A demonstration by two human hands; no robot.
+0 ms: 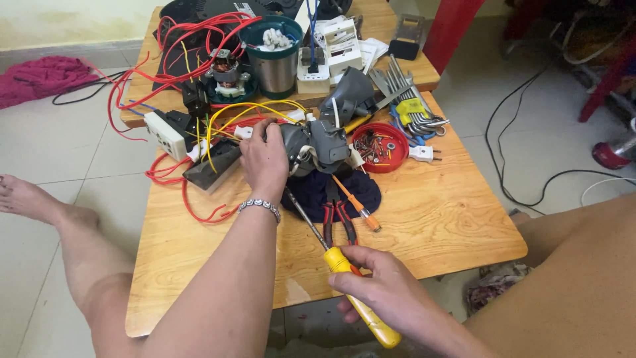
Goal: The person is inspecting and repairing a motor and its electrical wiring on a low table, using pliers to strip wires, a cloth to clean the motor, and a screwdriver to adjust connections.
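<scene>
My left hand [264, 160] grips a grey plastic appliance housing [317, 144] that rests on a dark blue cloth [311, 191] on the low wooden table [437, 219]. My right hand [384, 286] is closed around the yellow handle of a long screwdriver [344, 268]. Its metal shaft runs up and left toward the underside of the housing. Red-handled pliers [336, 222] and a small orange screwdriver [358, 209] lie on the cloth between my hands.
A red dish of screws [379, 147], a hex key set [411, 106], a white plug [421, 154], tangled red and yellow wires [192, 53], a motor [225, 74], a steel cup [277, 56] and a power strip [165, 134] crowd the table's far half. My bare legs flank the table.
</scene>
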